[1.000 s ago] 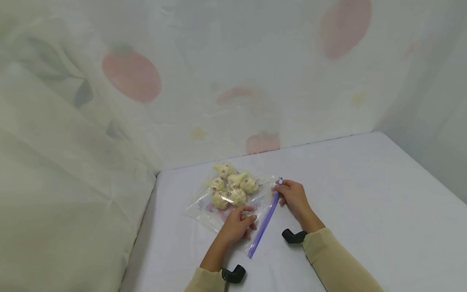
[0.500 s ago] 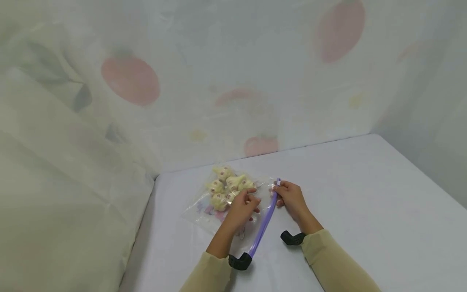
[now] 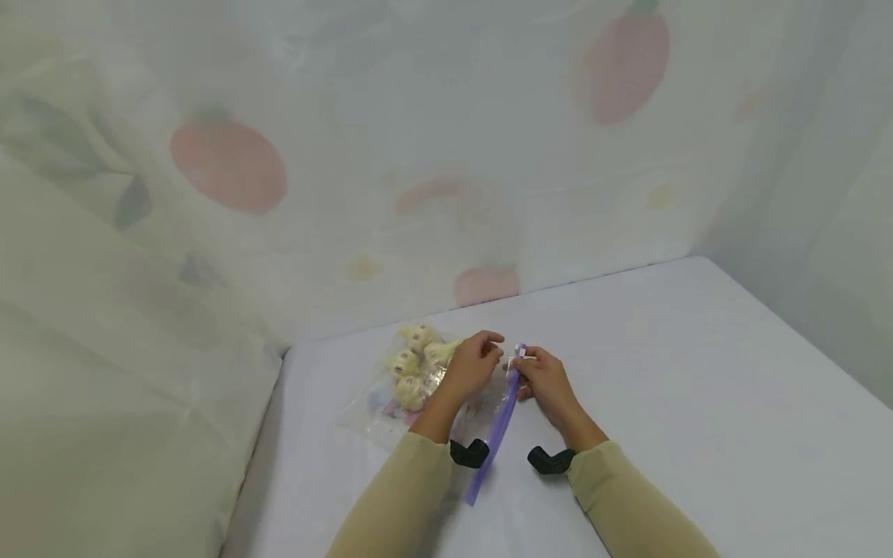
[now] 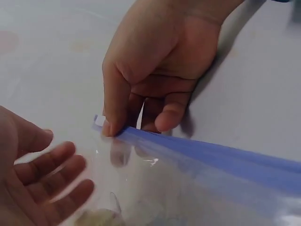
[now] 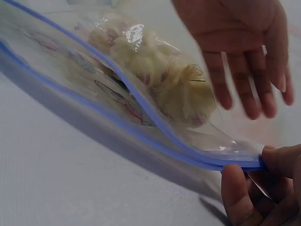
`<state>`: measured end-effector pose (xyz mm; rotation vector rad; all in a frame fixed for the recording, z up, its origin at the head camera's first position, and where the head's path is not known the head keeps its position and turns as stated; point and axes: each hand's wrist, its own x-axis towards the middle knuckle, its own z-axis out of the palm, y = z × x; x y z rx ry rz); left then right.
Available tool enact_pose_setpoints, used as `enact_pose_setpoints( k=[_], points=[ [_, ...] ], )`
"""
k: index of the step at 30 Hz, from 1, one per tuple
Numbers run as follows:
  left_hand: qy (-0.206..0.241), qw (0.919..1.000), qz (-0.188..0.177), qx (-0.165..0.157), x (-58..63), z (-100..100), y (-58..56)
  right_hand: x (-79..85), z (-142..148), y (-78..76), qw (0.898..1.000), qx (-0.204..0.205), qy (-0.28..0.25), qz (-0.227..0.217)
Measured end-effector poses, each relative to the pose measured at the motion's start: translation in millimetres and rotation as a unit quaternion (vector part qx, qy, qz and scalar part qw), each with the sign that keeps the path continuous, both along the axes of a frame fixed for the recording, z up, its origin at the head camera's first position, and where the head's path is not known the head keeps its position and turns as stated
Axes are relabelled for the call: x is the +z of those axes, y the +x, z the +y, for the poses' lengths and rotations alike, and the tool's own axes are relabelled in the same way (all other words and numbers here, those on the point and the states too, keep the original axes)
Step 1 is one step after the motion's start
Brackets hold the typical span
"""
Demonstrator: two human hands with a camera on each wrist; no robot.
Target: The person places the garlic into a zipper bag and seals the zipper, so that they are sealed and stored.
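A clear zip bag (image 5: 70,66) with a purple zip edge lies on the white table with several pale garlic bulbs (image 3: 412,391) inside. My right hand (image 3: 547,384) pinches the far end of the zip edge (image 3: 498,426) between thumb and fingers, right by the small white slider (image 4: 100,121). In the right wrist view the two zip strips part away from the pinched end, so the bag's mouth gapes. My left hand (image 3: 474,364) hovers over the bag close to that end, fingers loosely extended and holding nothing. My left forearm and hand hide some of the bulbs.
The white table (image 3: 628,333) meets a curtain (image 3: 335,155) printed with red fruit at the back. More pale cloth (image 3: 125,372) hangs along the left side. Black wrist mounts (image 3: 551,461) stick out from both sleeves.
My left hand has moved from the near part of the bag up and away, towards the right hand at the far end of the zip. The right hand keeps its pinch.
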<state>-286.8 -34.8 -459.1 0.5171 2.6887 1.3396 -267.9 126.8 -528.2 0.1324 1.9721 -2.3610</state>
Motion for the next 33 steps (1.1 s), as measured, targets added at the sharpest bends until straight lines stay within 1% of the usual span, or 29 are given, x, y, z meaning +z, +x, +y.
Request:
enact_pose_setpoints(
  k=[2,4,7,10,13,15,18,21,26,33],
  points=[
    [-0.022,0.9990,0.039,-0.007,3.3,5.3,-6.4,-1.4,-1.2,0.2,1.000,-0.001,-0.007,0.001],
    [-0.047,0.9965,0.065,-0.021,3.5,9.9,-11.9,-2.8,-2.9,0.7,1.000,0.002,-0.010,0.006],
    [-0.080,0.9926,0.081,-0.041,0.3,16.2,-18.8,-4.0,-4.9,1.8,1.000,0.003,-0.010,0.017],
    [-0.119,0.9875,0.081,-0.064,-5.0,20.5,-23.4,-2.6,-6.1,3.3,1.000,0.000,-0.009,0.010],
    [-0.171,0.9780,0.087,-0.082,-11.2,22.5,-26.1,-0.4,-6.7,4.8,1.000,-0.007,-0.013,-0.007],
    [-0.195,0.9728,0.091,-0.086,-13.6,22.2,-26.6,0.7,-7.3,4.9,1.000,-0.012,-0.009,-0.018],
    [-0.197,0.9732,0.090,-0.078,-13.9,21.3,-26.3,0.3,-7.4,4.3,1.000,-0.020,-0.008,-0.016],
    [-0.180,0.9767,0.092,-0.072,-12.6,21.3,-26.0,-0.2,-6.7,3.2,1.000,-0.028,0.000,-0.006],
    [-0.177,0.9769,0.100,-0.066,-12.5,23.6,-27.1,-0.6,-3.6,2.9,0.999,-0.031,0.012,0.002],
    [-0.167,0.9771,0.115,-0.067,-18.1,26.3,-30.7,-2.0,-1.5,3.9,0.999,-0.033,0.015,0.006]
  ],
)
